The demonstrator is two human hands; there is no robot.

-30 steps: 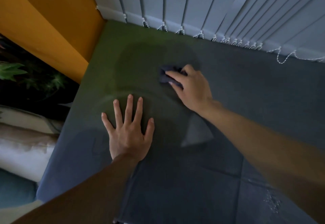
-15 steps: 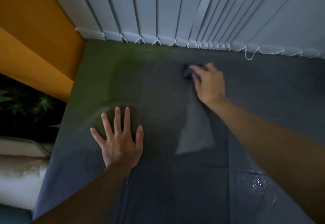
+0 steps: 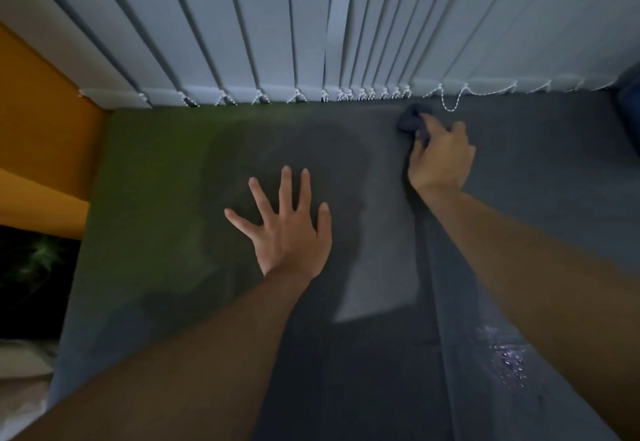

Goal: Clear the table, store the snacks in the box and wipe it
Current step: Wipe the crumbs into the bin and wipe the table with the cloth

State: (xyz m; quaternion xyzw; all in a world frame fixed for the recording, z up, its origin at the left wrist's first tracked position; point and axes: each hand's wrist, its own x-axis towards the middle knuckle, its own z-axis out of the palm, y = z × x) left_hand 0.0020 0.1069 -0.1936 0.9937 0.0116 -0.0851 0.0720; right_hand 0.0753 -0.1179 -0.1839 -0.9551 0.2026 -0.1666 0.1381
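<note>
At table's (image 3: 540,177) far edge, right hand (image 3: 441,160) grips cloth (image 3: 410,120).

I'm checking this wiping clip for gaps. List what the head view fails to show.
- Cloth: mostly covered by the right hand, so its size and shape are unclear.
- Right hand's grip: the palm side faces down, out of sight.
- Table: near edge cut off by the frame; part lies under both forearms.
- Snack box: none in view.
- Wet patch: dim and blurred, extent uncertain.
- Dark object at the right edge: cropped, unidentifiable.
</note>
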